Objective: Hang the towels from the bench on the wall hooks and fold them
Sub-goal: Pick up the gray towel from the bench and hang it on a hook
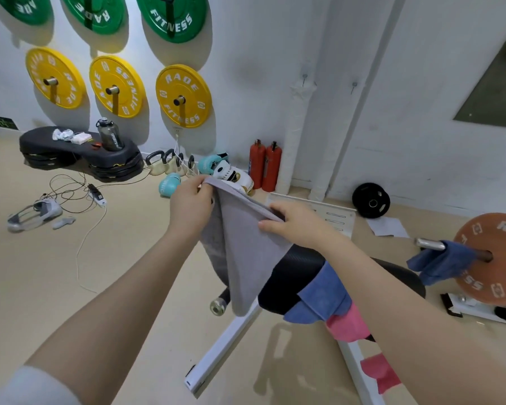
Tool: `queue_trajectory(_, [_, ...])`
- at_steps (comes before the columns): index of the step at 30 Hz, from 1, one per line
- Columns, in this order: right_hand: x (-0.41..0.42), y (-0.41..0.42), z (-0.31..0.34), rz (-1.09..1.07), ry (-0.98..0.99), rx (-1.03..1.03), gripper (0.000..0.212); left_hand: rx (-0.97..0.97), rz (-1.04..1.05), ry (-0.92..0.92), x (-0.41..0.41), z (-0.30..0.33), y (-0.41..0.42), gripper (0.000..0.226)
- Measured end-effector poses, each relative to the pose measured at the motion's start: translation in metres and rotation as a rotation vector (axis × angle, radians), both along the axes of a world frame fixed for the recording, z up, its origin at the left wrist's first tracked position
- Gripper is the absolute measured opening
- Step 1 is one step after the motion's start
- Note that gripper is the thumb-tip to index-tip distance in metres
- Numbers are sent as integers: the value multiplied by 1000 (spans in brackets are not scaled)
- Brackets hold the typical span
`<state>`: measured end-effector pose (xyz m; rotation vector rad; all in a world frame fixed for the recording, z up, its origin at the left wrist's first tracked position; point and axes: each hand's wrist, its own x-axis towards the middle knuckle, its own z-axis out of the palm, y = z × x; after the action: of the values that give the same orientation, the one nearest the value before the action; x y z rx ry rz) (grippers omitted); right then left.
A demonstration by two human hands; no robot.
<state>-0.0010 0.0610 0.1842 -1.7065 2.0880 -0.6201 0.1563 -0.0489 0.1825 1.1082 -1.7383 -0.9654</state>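
Observation:
A grey towel [243, 258] hangs in the air in front of me, above the black padded bench [292, 276]. My left hand [190, 203] pinches its upper left corner and my right hand [292, 226] grips the top edge further right. A blue towel [322, 296] and a pink towel [348, 323] lie draped over the bench under my right forearm. Another blue towel [438, 261] hangs on the barbell sleeve by the orange plate [497, 258]. Two small wall hooks [304, 78] [354, 86] stick out of the white wall.
Yellow and green weight plates [183, 96] hang on the left wall. Red fire extinguishers [265, 166], boxing gloves [231, 173] and kettlebells [170, 163] sit along the wall. A black step platform [79, 153] holds a bottle. Cables, a shoe and a black plate [371, 200] lie on the floor.

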Motion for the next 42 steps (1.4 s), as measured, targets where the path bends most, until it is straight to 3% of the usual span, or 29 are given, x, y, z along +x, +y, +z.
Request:
queue_trajectory(1, [5, -11, 1, -10, 36, -27, 15, 17, 17, 19, 4, 0, -11, 26])
queue_trajectory(4, [17, -42, 1, -44, 114, -178, 39, 68, 67, 41, 27, 0, -50, 27])
queue_trajectory(6, [28, -61, 6, -20, 189, -270, 24, 42, 66, 1, 47, -2, -82, 28])
queue_trajectory(10, [56, -102, 14, 43, 362, -236, 13, -122, -22, -191, 83, -4, -141, 29])
queue_trajectory(13, [74, -133, 11, 18, 606, -203, 21, -264, -28, -321, 108, -7, -181, 28])
queue_trajectory(15, [81, -150, 10, -65, 670, -121, 27, -319, -51, -476, 126, -15, -209, 27])
queue_trajectory(18, [94, -169, 3, -149, 481, -65, 29, -321, -137, -611, 148, -28, -243, 26])
queue_trajectory(23, [121, -197, -5, -289, -218, -72, 33, -156, -280, -570, 172, -36, -273, 18])
queue_trajectory(27, [138, -219, -12, -441, -654, -203, 41, 173, -311, -329, 181, -38, -286, 27])
queue_trajectory(30, [137, -231, -11, -515, -844, -299, 41, 357, -356, -160, 177, -32, -294, 36])
queue_trajectory(34, [127, -247, -3, -447, -1152, -415, 23, 589, -453, -12, 176, -28, -322, 20])
queue_trajectory(35, [123, -251, -3, -415, -1232, -417, 28, 658, -492, 5, 177, -31, -331, 31])
queue_trajectory(37, [116, -261, -2, -358, -1338, -374, 33, 747, -549, 57, 176, -32, -343, 55])
queue_trajectory(40, [103, -283, -1, -401, -1328, -324, 26, 831, -534, 134, 160, -25, -358, 29])
queue_trajectory(42, [89, -303, 0, -556, -1156, -389, 22, 873, -436, 147, 144, -26, -380, 28])
